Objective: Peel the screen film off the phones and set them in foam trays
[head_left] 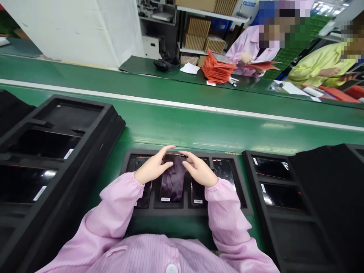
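Observation:
A dark-screened smartphone (173, 184) with a white label at its lower edge sits slightly tilted over a slot of the black foam tray (186, 211) before me. My left hand (155, 163) is at its upper left, fingers stretched out and thumb apart over the screen. At the upper right corner, my right hand (200, 170) has its thumb and fingers bent around the phone's edge. Under my left wrist lies another phone (144, 197), partly covered. A third phone (198, 193) is half hidden beneath my right hand, and one more phone (223, 170) rests in the right slot.
Stacked black foam trays with phones (98, 159) stand at left. Another tray (257, 201) with two phones is at right. Beyond the green bench (176, 125) and its white strip, a pile of orange-red pouches (217, 68) lies near two people at work.

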### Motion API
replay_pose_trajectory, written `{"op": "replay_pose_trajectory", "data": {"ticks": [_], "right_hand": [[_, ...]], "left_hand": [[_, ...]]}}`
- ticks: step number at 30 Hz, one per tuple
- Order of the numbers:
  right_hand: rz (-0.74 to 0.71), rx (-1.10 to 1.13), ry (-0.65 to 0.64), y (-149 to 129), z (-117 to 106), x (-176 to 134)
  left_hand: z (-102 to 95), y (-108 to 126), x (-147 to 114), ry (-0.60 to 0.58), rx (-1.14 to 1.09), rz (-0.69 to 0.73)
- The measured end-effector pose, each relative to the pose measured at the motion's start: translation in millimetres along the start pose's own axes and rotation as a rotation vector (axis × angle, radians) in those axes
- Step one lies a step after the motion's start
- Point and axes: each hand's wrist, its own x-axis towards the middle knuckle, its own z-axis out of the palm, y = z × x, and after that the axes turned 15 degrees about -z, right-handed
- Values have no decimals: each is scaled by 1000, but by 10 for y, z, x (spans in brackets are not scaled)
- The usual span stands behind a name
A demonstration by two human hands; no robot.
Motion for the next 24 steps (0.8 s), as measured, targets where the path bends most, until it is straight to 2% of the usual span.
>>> {"op": "replay_pose_trajectory", "data": {"ticks": [3, 5, 7, 11, 17, 20, 24], "right_hand": [[67, -252, 23, 186, -205, -196], [65, -497, 37, 288, -339, -280], [37, -613, -4, 373, -404, -318], [-23, -709, -90, 468, -307, -310], [-25, -810, -106, 468, -115, -256], [-49, -813, -153, 458, -113, -182], [-98, -802, -217, 438, -69, -6]], "left_hand": [[23, -18, 18, 0, 283, -77], [29, 6, 12, 33, 445, -141], [41, 20, 8, 62, 532, -172], [139, -6, -1, 128, 651, -178], [321, -80, -42, 273, 770, -174], [270, -129, -20, 303, 789, -160], [89, -167, 38, 342, 782, -193]]}}
